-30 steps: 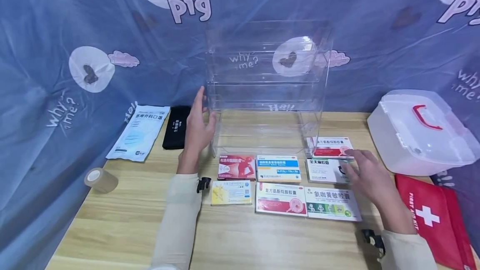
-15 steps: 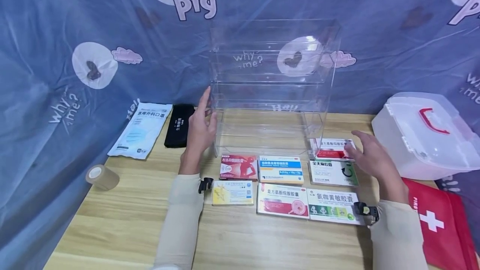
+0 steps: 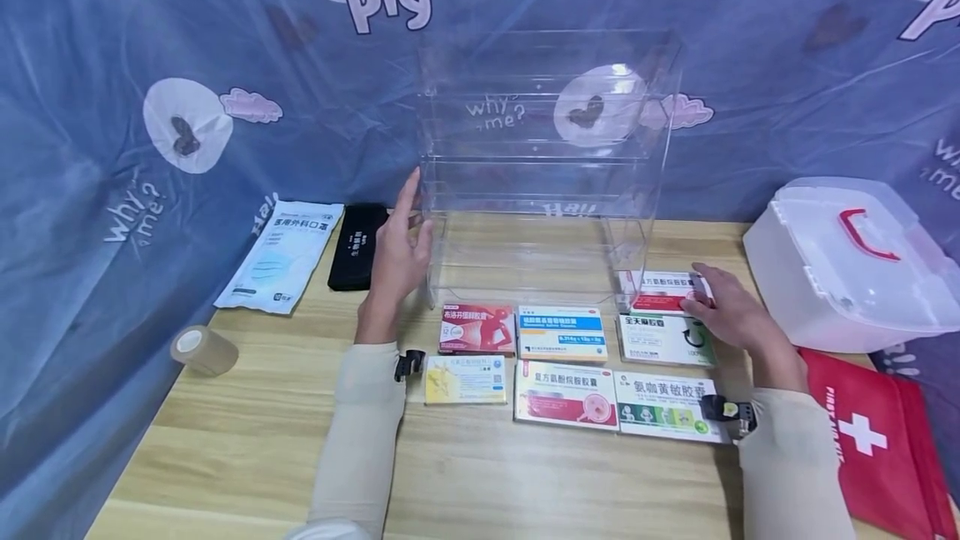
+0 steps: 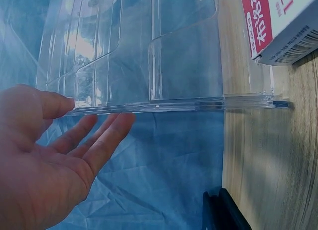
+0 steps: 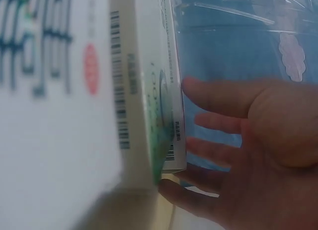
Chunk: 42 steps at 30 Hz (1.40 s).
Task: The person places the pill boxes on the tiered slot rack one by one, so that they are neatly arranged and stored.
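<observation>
My left hand (image 3: 401, 257) reaches up to the left side panel of a clear acrylic tiered rack (image 4: 189, 61). Its thumb lies right at the panel's front edge, and the extended fingers meet the outer side. My right hand (image 3: 727, 307) is at the right end of a white-and-red medicine box (image 3: 656, 291), thumb near the lower edge and fingers by the upper corner. That box lies flat beside the rack's front right foot. In the right wrist view, nearer boxes partly cover the fingertips. Just in front lies a white-and-green medicine box (image 3: 660, 340).
Several more medicine boxes lie flat in front of the rack, among them a red box (image 3: 476, 328) and a blue-and-white box (image 3: 561, 333). A mask packet (image 3: 281, 257), black pouch (image 3: 356, 248) and tape roll (image 3: 204, 351) lie left. A white lidded case (image 3: 840, 265) and red first-aid pouch (image 3: 877, 440) stand right.
My right hand has moved from over the white-and-green box to the right end of the white-and-red box behind it. My left hand stays at the rack, and the boxes have not moved.
</observation>
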Available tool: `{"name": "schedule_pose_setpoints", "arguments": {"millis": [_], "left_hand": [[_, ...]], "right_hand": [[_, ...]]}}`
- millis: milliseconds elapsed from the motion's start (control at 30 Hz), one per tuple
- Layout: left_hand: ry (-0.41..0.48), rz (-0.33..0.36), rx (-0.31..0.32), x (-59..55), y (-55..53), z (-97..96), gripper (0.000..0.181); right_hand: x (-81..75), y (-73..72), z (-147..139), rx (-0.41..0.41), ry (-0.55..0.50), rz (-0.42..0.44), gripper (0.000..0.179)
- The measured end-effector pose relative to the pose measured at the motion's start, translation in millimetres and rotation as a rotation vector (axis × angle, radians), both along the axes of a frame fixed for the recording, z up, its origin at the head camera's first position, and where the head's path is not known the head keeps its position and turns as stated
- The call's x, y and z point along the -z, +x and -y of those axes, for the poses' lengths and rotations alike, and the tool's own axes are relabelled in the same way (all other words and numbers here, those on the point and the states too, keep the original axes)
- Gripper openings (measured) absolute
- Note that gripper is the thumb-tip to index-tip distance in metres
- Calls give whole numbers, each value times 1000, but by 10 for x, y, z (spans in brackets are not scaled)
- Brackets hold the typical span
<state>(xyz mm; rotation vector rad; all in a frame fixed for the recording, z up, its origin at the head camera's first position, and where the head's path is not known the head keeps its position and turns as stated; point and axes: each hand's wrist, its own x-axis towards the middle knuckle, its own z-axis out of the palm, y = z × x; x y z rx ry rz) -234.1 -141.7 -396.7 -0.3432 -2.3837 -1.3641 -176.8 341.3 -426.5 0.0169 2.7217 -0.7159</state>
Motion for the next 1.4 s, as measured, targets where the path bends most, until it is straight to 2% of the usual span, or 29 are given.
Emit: {"name": "schedule_pose_setpoints", "arguments": {"millis": [267,433,767,1100,1400], "left_hand": [[-10,-10,4,-20,-23,-2,74],[-19,3,-1,-24,-16,3,74],[-13,23,13,-16,8,20,74],[-15,31,23,-21,-2,21,74],[-19,46,21,-26,-1,5,76]], "right_hand": [[21,-30,-53,55,-82,43,95],[21,-26,-53,95,-89,80,97],[41,-1,-67,157,-119,84,97],[36,-23,-74,156,-115,105,100],[37,25,-79,172,-159,60,95]]}}
